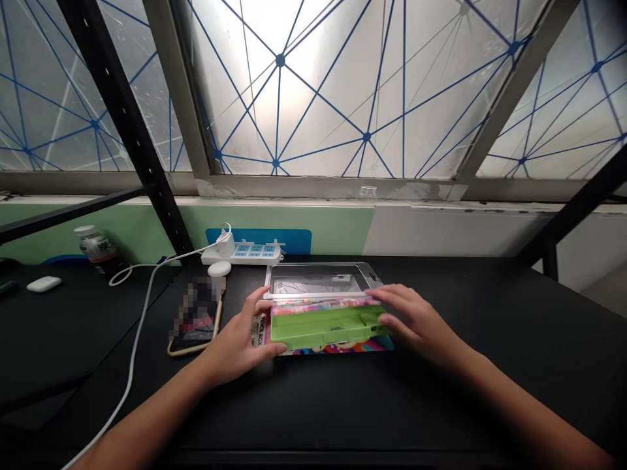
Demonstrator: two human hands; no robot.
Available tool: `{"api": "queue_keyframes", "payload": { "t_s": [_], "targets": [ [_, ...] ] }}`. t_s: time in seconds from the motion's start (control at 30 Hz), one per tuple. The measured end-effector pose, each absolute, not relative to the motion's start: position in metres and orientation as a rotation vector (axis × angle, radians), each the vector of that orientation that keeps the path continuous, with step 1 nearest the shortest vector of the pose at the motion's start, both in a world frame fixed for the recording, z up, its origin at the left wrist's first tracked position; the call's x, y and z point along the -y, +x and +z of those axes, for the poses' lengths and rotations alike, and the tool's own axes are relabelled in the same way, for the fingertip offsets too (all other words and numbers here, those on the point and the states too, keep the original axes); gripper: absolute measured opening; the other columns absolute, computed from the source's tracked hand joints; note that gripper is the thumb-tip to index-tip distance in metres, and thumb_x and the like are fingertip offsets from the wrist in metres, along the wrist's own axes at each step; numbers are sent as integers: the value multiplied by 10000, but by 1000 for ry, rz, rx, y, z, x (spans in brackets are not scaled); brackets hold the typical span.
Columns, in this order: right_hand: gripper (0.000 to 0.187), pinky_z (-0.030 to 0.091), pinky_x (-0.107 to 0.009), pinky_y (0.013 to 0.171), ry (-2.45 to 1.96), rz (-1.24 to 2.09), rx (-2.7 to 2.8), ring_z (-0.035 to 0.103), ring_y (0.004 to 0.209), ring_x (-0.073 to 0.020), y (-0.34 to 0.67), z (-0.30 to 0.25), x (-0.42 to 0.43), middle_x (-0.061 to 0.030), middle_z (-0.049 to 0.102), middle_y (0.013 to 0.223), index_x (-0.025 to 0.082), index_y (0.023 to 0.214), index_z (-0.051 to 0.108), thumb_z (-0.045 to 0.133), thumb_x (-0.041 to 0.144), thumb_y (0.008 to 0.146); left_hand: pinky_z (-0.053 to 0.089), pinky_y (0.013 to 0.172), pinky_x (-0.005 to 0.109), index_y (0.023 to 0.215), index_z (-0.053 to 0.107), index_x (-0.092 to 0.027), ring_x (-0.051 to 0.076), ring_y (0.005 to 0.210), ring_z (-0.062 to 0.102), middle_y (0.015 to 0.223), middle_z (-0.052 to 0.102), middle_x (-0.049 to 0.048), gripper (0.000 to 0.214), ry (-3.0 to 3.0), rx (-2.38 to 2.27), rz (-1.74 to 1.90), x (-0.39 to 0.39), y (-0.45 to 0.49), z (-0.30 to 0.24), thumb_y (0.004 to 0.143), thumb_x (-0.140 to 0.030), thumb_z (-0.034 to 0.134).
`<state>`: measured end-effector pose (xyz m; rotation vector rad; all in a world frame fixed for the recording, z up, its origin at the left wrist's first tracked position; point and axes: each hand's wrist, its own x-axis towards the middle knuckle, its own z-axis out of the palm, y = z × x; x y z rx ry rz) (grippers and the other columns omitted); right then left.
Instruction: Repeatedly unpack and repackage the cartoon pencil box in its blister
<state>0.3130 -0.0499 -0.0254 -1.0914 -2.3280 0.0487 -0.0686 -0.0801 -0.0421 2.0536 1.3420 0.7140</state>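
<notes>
A green pencil box (326, 326) with a colourful patterned lid lies tilted on a bright printed card (343, 346) on the black table (441, 391). My left hand (240, 343) grips its left end, thumb under the front edge. My right hand (416, 320) holds its right end, fingers curled over the top. Just behind the box lies a clear plastic blister shell (318, 281), open side up.
A phone (196, 320) lies left of the box, beside a white cable (132, 352) running to a power strip (245, 252) at the wall. A white earbud case (219, 268), a bottle (98, 249) and another white case (44, 284) sit further left. Black frame posts stand at both sides.
</notes>
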Motion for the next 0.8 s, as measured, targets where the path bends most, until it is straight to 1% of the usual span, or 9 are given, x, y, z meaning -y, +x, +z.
{"api": "queue_keyframes", "payload": {
  "t_s": [0.07,0.13,0.23,0.33,0.43,0.47,0.53,0.67,0.8],
  "targets": [
    [511,501,-465,919,-1065,-52,2447,602,1119,-301,315,-32,62,-110,631,1295,291,1389,529,628,461,918,426,1047,447,1445,235,-298,292,1268,539,1377,549,114,760,2066,-1344,717,80,-69,-41,860,-519,668],
    [549,497,-471,915,-1078,-116,2440,603,1115,-305,315,-38,68,-121,633,1290,279,1411,494,652,432,908,443,1018,422,1349,373,-273,288,1223,561,1335,571,100,599,2099,-1336,704,79,-69,-40,878,-539,632],
    [479,519,-432,855,-1136,-75,2277,639,988,-274,314,-39,69,-113,689,1141,239,1363,505,607,429,936,451,992,403,1245,503,-239,273,1147,586,1264,593,89,428,2130,-1279,715,77,-69,-37,947,-546,499],
    [354,534,-386,738,-1261,45,2206,644,825,-243,312,-31,63,-83,714,1001,231,1204,598,554,476,952,438,1009,388,1110,589,-216,262,1147,568,1196,601,86,392,2176,-1186,731,75,-68,-34,1000,-526,375],
    [274,519,-383,751,-1302,61,2285,639,852,-239,304,-22,57,-85,696,1045,237,1123,643,511,426,975,459,982,385,984,611,-207,261,1102,582,1105,621,85,371,2211,-1233,691,75,-66,-35,997,-519,411],
    [258,507,-396,781,-1280,7,2316,634,897,-250,300,-20,56,-93,686,1068,233,1118,650,516,399,972,462,984,395,1018,610,-206,266,1105,584,1119,624,91,358,2207,-1272,689,76,-65,-36,987,-521,443],
    [226,479,-417,813,-1217,-123,2380,615,970,-274,289,-16,57,-102,679,1071,228,1098,668,545,353,956,447,1019,432,1179,577,-211,285,1162,574,1226,609,111,393,2175,-1348,711,76,-65,-38,964,-530,495],
    [206,447,-400,802,-1147,-162,2501,614,941,-253,259,-10,62,-84,685,1048,234,1101,674,551,328,966,405,1085,471,1408,431,-234,308,1284,526,1379,559,127,576,2104,-1380,733,79,-66,-42,930,-529,558],
    [221,438,-394,799,-1147,-137,2544,594,904,-249,224,-9,58,-87,662,995,199,1053,661,538,367,978,389,1112,477,1507,273,-259,320,1329,493,1427,512,136,954,2118,-1316,736,82,-66,-44,746,-509,791]
  ]
}}
